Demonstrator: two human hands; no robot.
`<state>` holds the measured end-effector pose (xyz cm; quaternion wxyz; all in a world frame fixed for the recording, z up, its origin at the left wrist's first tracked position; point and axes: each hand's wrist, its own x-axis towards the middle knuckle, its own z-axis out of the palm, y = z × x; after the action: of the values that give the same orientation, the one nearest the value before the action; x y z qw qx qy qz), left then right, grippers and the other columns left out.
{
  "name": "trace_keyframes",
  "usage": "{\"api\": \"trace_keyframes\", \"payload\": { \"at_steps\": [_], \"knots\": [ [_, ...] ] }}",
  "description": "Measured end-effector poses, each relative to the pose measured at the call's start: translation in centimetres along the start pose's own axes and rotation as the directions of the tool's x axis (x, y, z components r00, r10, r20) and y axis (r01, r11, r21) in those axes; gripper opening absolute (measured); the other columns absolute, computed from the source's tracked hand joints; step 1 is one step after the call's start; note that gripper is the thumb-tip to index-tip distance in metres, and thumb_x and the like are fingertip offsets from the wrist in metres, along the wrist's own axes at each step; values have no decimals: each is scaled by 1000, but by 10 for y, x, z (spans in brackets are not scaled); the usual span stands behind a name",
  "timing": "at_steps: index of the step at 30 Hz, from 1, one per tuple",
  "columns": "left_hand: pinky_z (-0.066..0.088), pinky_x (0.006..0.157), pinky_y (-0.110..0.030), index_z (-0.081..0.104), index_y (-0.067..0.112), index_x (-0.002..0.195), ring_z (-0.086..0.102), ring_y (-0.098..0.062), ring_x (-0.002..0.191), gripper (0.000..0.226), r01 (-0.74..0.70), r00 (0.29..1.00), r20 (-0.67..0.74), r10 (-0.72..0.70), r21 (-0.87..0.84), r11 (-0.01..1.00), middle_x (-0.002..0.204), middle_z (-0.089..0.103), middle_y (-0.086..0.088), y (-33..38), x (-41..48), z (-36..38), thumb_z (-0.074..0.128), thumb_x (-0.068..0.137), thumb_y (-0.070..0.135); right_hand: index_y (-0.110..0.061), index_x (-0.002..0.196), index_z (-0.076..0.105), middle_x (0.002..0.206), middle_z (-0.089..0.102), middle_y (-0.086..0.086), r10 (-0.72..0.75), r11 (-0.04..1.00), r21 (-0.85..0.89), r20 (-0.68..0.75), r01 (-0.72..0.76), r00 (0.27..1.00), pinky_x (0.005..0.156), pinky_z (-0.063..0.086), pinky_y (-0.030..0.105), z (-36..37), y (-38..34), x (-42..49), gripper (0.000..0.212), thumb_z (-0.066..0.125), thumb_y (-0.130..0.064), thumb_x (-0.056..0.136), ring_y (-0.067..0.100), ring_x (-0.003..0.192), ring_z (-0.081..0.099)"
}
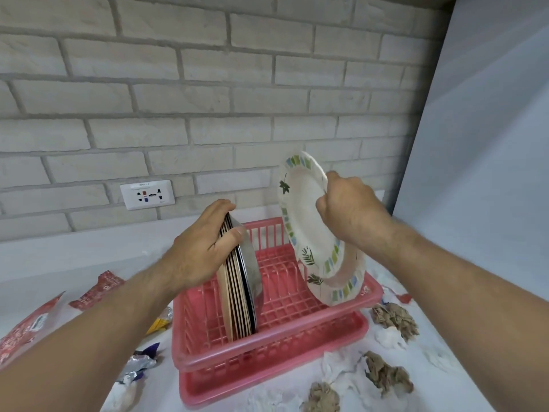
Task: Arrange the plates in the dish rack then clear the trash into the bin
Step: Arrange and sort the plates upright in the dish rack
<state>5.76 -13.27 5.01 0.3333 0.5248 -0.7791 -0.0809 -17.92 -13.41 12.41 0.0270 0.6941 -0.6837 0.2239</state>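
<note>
A pink dish rack (297, 349) sits on a pink drip tray in the middle of the white counter. Several plates stand on edge as a stack (240, 281) at the rack's left side, and my left hand (202, 248) grips their top rims. My right hand (347, 209) holds white paper plates with a leaf and green-blue border pattern (306, 230), tilted on edge above the rack's right side. Crumpled brown paper (395, 319) and white tissue (341, 370) lie right of the rack. Red wrappers (98, 289) and foil scraps (139, 364) lie left of it.
A brick wall with a white power socket (147, 194) runs behind the counter. A plain white panel (481, 144) stands at the right. A yellow wrapper (160, 322) lies by the rack's left wall. No bin is in view.
</note>
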Motion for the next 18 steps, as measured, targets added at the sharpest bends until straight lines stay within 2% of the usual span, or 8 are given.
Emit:
{"api": "trace_keyframes", "payload": {
  "at_steps": [3,5,8,9,11,14,18],
  "knots": [
    [24,100,-23,27,24,146,21,10,119,81,2,1000,1,-2,2,1000,152,25,14,-2,1,1,23,77,66,-10,106,42,67,40,1,6,1000,-2,42,-6,999,48,31,27,23,4,-7,13,41,-5,93,18,57,42],
    [23,102,-23,25,24,147,20,10,122,81,5,1000,4,-5,1,1000,153,23,14,-4,1,2,23,78,66,-15,100,38,71,46,4,21,1000,12,69,-21,997,48,32,27,34,8,-12,16,39,-1,92,19,58,44],
    [23,101,-23,25,24,147,20,10,121,77,11,1000,8,-11,4,1000,154,22,14,-4,1,3,26,81,64,-8,105,44,93,59,16,-31,1000,4,91,31,995,63,38,33,47,12,-13,11,38,-8,96,26,71,47],
    [23,100,-22,25,24,147,21,10,120,75,9,1000,9,-9,7,1000,153,23,13,-4,1,3,27,82,62,-6,111,43,93,58,17,-31,1000,-2,95,32,995,63,39,33,50,13,-13,16,39,-7,95,26,71,46],
    [25,99,-23,26,23,146,23,9,119,76,-5,1000,8,5,7,1000,152,25,13,-4,1,3,26,81,64,-9,124,36,81,51,8,2,1000,-15,99,-1,995,52,34,27,53,14,-14,38,43,3,89,19,63,45],
    [23,101,-21,25,22,147,21,9,123,82,-16,1000,10,16,11,1000,154,23,11,-7,1,2,21,78,66,-21,141,20,77,39,-3,36,998,58,76,-40,996,43,24,25,53,19,-15,69,39,10,83,13,57,39],
    [20,102,-19,23,22,148,20,7,127,84,-2,1000,8,2,6,1000,155,21,10,-7,2,2,21,77,67,-31,144,9,76,44,4,43,999,1,71,-43,997,45,28,27,50,28,-14,79,36,6,79,23,61,46]
  ]
}}
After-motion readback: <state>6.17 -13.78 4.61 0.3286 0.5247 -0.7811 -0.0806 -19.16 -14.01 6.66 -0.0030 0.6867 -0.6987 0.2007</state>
